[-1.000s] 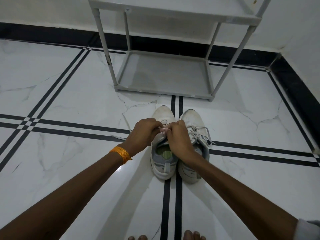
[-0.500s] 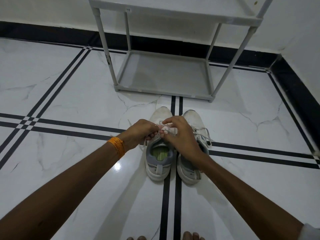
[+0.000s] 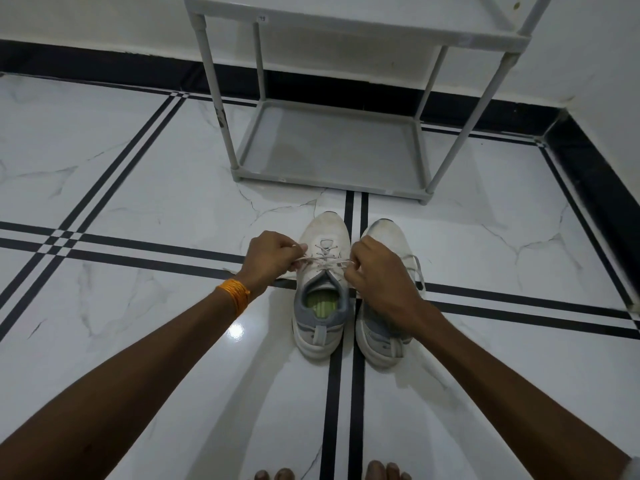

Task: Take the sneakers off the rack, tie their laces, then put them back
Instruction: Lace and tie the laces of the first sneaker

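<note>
Pair of white sneakers [image 3: 349, 289] on marble floor [image 3: 138, 202], before empty grey rack [image 3: 332, 147] | left hand [image 3: 273, 256] and right hand [image 3: 375, 271] pinching laces [image 3: 323, 260] of left-side sneaker, drawn taut sideways | laces thin, limp, likely slippery; best gripped near eyelets | sneakers light, soft-walled; lift by heel collars.

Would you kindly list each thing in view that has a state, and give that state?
Left sneaker: on the floor before the rack, laces pulled taut to both sides, no finished bow visible.
Right sneaker: on the floor beside it, partly hidden by the right hand; laces hang loose on its outer side.
Rack: bottom shelf bare.
Left hand: closed on a lace end.
Right hand: closed on the other lace end.
</note>
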The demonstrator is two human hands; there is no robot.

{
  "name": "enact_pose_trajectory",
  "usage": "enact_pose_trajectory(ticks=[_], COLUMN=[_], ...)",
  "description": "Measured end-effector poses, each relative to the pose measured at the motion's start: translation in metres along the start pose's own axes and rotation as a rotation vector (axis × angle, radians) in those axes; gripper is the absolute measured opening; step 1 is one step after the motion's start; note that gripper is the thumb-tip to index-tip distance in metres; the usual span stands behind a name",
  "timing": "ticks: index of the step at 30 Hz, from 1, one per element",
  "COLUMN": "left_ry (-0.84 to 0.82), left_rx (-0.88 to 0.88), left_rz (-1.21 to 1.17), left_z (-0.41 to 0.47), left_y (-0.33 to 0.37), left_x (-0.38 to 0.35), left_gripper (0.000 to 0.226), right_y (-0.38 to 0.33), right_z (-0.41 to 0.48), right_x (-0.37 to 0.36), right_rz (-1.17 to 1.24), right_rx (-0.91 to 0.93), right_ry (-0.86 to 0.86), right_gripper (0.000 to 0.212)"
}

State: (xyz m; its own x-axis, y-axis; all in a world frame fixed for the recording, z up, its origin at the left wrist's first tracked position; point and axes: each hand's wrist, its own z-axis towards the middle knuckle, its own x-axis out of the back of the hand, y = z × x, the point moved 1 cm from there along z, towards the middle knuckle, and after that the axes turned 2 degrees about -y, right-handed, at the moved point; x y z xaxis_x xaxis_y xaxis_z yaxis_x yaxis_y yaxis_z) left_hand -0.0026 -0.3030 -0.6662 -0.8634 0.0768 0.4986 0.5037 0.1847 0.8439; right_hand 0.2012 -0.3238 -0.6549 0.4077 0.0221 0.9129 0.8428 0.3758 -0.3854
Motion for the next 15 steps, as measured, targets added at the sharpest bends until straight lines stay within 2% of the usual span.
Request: enact_pose_trajectory(ticks=[3, 5, 8, 12, 15], left_ry=[0.024, 0.042, 0.025, 0.049, 0.102], left_rx=[-0.079, -0.170, -0.239, -0.240, -0.186], left_rz=[0.133, 0.223, 0.198, 0.123, 0.183], left_z=[-0.006, -0.011, -0.012, -0.011, -0.009], left_y=[-0.015, -0.017, -0.019, -0.016, -0.011], left_x=[0.000, -0.006, -0.002, 0.003, -0.001], left_gripper=[0.032, 0.032, 0.023, 0.016, 0.021], right_y=[0.013, 0.012, 0.005, 0.002, 0.002], right_z=[-0.015, -0.015, -0.006, -0.005, -0.002], right_x=[-0.007, -0.009, -0.004, -0.006, -0.007], right_rz=[-0.114, -0.068, 0.057, 0.249, 0.135], right_rx=[-0.045, -0.105, -0.207, -0.273, -0.294], right_ry=[-0.109, -0.112, -0.070, -0.008, -0.037], right_gripper=[0.009, 0.013, 0.019, 0.023, 0.021])
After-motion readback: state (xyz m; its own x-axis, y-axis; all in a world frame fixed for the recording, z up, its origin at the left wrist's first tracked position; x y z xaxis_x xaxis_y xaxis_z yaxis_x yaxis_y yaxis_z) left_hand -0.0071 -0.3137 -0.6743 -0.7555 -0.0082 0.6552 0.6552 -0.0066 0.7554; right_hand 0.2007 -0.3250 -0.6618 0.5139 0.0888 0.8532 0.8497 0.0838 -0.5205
